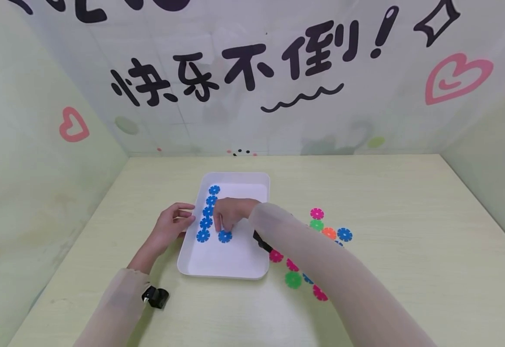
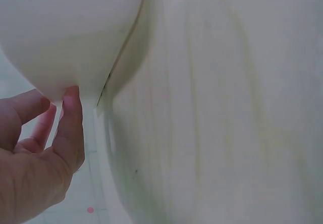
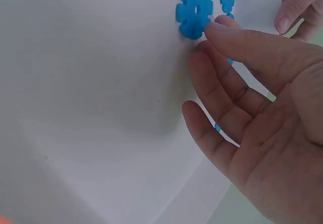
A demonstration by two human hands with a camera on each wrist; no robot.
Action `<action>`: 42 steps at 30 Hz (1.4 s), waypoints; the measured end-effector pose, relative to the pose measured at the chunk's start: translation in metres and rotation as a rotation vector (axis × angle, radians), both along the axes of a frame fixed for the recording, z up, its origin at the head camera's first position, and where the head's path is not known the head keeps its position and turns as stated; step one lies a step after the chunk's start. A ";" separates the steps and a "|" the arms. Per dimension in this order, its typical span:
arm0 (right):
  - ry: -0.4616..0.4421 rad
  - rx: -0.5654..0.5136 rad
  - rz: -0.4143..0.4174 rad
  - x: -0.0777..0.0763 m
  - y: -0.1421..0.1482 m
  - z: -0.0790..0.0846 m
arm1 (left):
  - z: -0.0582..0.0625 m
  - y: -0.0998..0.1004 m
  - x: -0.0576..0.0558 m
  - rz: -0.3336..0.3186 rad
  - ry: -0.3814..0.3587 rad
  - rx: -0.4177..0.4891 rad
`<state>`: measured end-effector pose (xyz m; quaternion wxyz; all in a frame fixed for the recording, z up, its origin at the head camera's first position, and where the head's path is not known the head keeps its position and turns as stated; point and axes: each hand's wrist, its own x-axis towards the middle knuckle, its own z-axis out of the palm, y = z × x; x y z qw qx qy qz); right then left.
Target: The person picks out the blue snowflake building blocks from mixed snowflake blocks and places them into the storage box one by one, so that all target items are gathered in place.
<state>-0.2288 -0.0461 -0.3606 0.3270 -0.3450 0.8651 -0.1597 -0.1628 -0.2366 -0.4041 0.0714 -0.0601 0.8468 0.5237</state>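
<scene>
A white tray (image 1: 243, 262) lies on the table, with a column of blue plastic snowflake discs (image 1: 203, 235) along its left side. My left hand (image 1: 171, 224) holds the tray's left edge; the left wrist view shows its fingertips (image 2: 72, 95) pinching the rim. Over the tray, my right hand (image 1: 231, 212) reaches down to a separate blue snowflake disc (image 1: 225, 236) right of the column's near end. In the right wrist view, the thumb tip is right at the edge of this disc (image 3: 194, 12), and the other fingers are loosely bent beside it.
Right of the tray, pink (image 1: 317, 213), green (image 1: 293, 280), orange (image 1: 329, 233) and blue (image 1: 345, 234) snowflake discs lie scattered on the table (image 1: 408, 217), some hidden by the right sleeve (image 1: 321, 255). A printed backdrop (image 1: 235, 125) stands behind the table.
</scene>
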 end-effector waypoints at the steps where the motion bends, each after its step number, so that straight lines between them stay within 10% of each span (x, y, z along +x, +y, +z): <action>1: 0.003 -0.001 -0.004 0.000 0.001 0.000 | 0.000 0.000 0.000 0.001 -0.002 0.001; 21: 0.052 -0.090 0.014 0.019 0.102 0.033 | -0.005 -0.001 -0.002 0.010 -0.001 -0.018; 42: 0.145 -0.212 -0.131 0.047 0.232 0.001 | -0.001 0.003 0.000 0.028 -0.011 -0.008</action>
